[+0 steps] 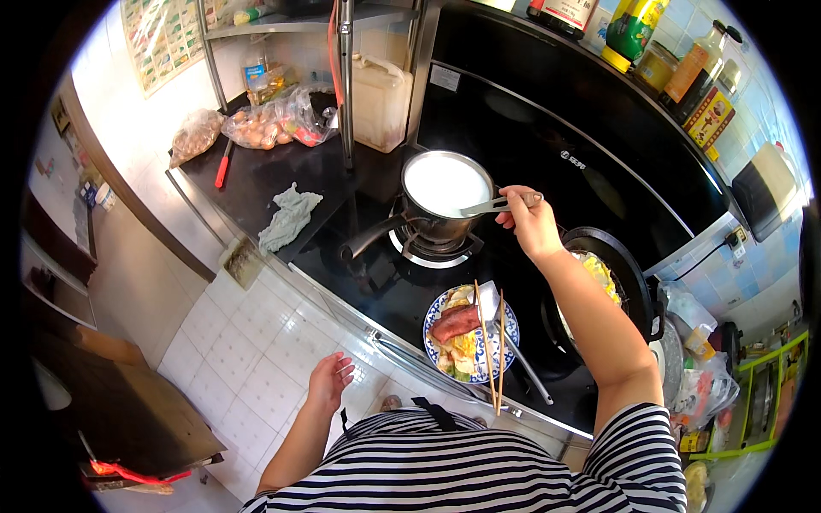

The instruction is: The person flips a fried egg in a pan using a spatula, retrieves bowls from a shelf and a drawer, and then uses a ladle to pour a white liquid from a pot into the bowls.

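Note:
My right hand grips the handle of a metal utensil, whose far end dips into white liquid at the pot's right side. The long-handled saucepan holding that liquid sits on the left gas burner. My left hand hangs over the floor in front of the counter, fingers slightly curled, holding nothing. A blue-and-white plate bears cooked egg and a reddish piece of food. Wooden chopsticks and a metal turner lie across it.
A black wok with egg stands on the right burner, partly behind my right forearm. A crumpled cloth, a red-handled tool and bagged eggs lie on the left counter. A plastic jug stands behind.

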### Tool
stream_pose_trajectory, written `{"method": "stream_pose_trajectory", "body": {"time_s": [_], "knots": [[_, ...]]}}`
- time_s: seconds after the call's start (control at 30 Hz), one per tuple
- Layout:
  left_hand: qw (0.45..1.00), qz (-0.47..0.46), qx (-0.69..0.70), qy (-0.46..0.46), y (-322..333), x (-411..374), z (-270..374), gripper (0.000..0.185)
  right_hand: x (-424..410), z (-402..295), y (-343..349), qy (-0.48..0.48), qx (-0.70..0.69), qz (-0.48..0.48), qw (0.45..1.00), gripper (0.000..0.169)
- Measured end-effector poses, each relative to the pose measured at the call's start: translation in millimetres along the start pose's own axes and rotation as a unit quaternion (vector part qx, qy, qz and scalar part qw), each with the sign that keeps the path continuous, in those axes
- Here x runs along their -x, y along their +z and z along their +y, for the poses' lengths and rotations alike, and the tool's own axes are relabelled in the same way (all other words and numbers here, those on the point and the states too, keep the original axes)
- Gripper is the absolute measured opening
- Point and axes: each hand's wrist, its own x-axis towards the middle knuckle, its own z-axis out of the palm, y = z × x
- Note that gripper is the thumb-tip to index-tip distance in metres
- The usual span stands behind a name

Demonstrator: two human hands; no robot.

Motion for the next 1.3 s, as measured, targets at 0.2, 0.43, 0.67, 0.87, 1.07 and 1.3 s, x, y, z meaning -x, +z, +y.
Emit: {"method": "stream_pose_trajectory", "body": {"time_s": [0.2, 0.43, 0.67, 0.87, 1.07, 1.3], "knots": [[1.000, 0.011, -0.006, -0.002, 0.8, 2.8, 0.1, 0.021, -5.0, 19.6, 2.2, 0.089, -0.157, 0.043, 0.983, 0.027], [1.000, 0.011, -0.006, 0.001, -6.7, 1.9, -3.1, 0.021, -3.5, 21.1, -8.1, 0.077, -0.208, 0.079, 0.972, 0.026], [1.000, 0.011, -0.008, 0.004, -5.0, 3.0, -2.1, 0.022, -3.8, 12.5, -18.1, 0.028, -0.193, 0.114, 0.974, 0.024], [1.000, 0.008, -0.005, 0.003, -2.3, 3.6, -2.1, 0.022, -0.1, 6.5, -26.9, -0.021, -0.174, 0.132, 0.976, 0.024], [1.000, 0.003, -0.003, 0.003, -6.3, 0.8, -7.7, 0.022, 9.8, 0.3, -30.4, -0.077, -0.120, 0.134, 0.981, 0.024], [1.000, -0.011, -0.008, 0.008, -0.1, 2.3, -6.9, 0.022, 20.5, 7.3, -26.2, -0.387, 0.204, 0.092, 0.894, 0.023]]}}
